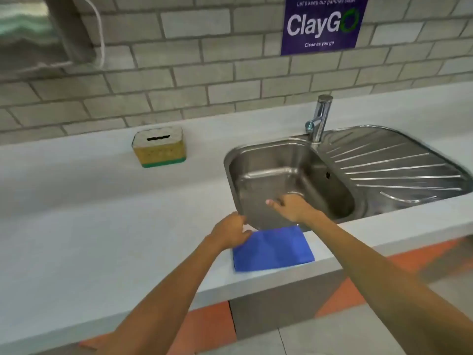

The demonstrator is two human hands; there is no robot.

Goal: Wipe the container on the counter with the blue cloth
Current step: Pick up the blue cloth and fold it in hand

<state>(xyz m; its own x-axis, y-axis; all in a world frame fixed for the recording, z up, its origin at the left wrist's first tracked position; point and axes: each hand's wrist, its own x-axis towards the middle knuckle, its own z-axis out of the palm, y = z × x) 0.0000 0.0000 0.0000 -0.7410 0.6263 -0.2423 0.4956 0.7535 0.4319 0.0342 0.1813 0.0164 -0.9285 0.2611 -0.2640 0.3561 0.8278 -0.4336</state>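
Note:
The container [160, 146] is a small yellow box with a green base and a slot in its pale top. It stands on the grey counter [89, 226] near the wall, left of the sink. The blue cloth [272, 248] lies flat by the counter's front edge, just in front of the sink. My left hand [230, 231] rests with curled fingers on the cloth's far left corner; whether it grips the cloth is unclear. My right hand [291, 207] hovers over the sink's front rim with fingers spread and nothing in it.
A steel sink [256, 160] with a ribbed drainboard [394, 165] and a chrome tap [320, 119] takes up the counter's right part. A brick wall with a purple sign [322, 24] runs behind. Below the counter edge is an orange and grey floor [210, 329].

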